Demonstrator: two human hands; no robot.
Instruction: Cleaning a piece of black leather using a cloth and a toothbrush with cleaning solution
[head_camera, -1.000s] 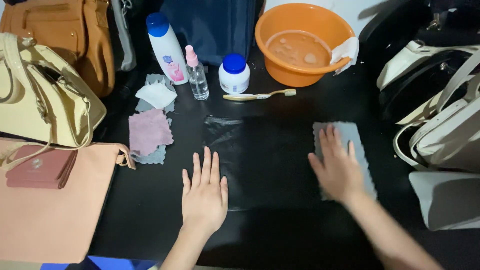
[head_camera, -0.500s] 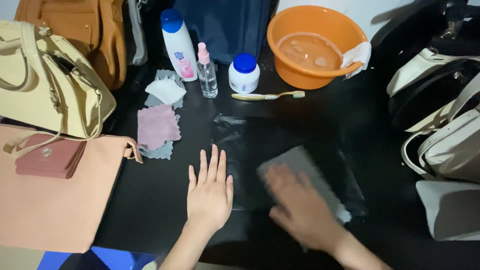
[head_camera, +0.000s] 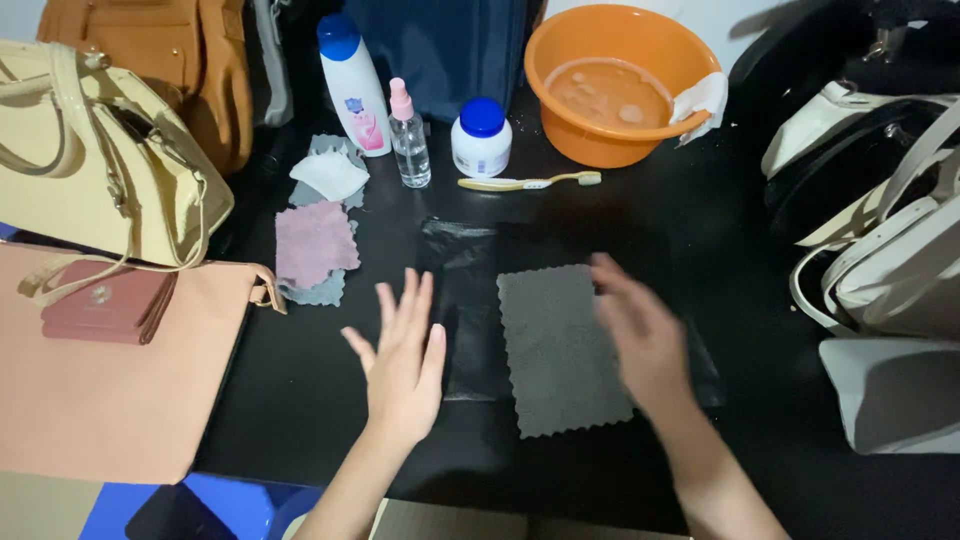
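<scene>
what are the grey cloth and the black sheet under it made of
The grey cloth looks like matte microfibre or a similar soft fabric: fine even texture, zigzag-cut edges. The black sheet seems thin glossy plastic film, judging by its wrinkles and shiny highlights. The right hand rests by the cloth's edge.

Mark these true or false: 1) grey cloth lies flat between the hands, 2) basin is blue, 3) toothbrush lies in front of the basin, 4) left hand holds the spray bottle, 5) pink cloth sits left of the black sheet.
1) True: the grey cloth lies flat between the left hand and right hand.
2) False: the basin is orange.
3) True: the toothbrush lies there.
4) False: the left hand is empty; the spray bottle stands apart.
5) True: the pink cloth is left of the black sheet.
</scene>
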